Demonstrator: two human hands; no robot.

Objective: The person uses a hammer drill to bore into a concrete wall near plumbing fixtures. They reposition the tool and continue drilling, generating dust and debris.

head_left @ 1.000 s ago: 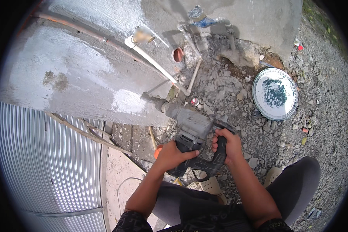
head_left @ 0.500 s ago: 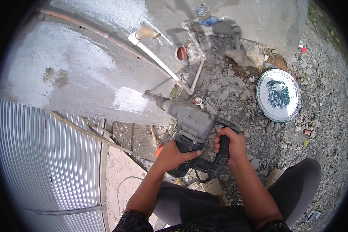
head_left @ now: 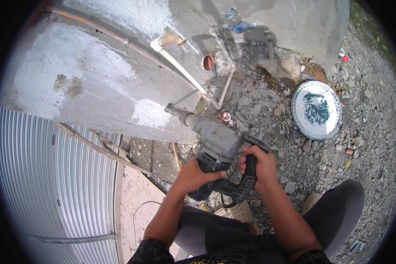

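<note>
A grey and black rotary hammer drill (head_left: 218, 140) is held in both my hands in the lower middle of the head view. Its bit points up and left, and the tip meets the grey plastered wall (head_left: 97, 103) beside a white patch. My left hand (head_left: 197, 177) wraps round the side of the motor housing, thumb across its black part. Around the black rear handle, my right hand (head_left: 258, 166) is closed; the trigger is hidden by the fingers.
White pipes (head_left: 182, 72) run down the wall to the ground near the bit. A water meter (head_left: 239, 25) stands behind them. A round white lid (head_left: 317, 110) with dark green marks lies on the gravel (head_left: 361, 145) at right. Corrugated metal sheeting (head_left: 61, 176) fills the left.
The view has shifted slightly. My hands and the drill keep nearly the same pose, with the bit still at the wall.
</note>
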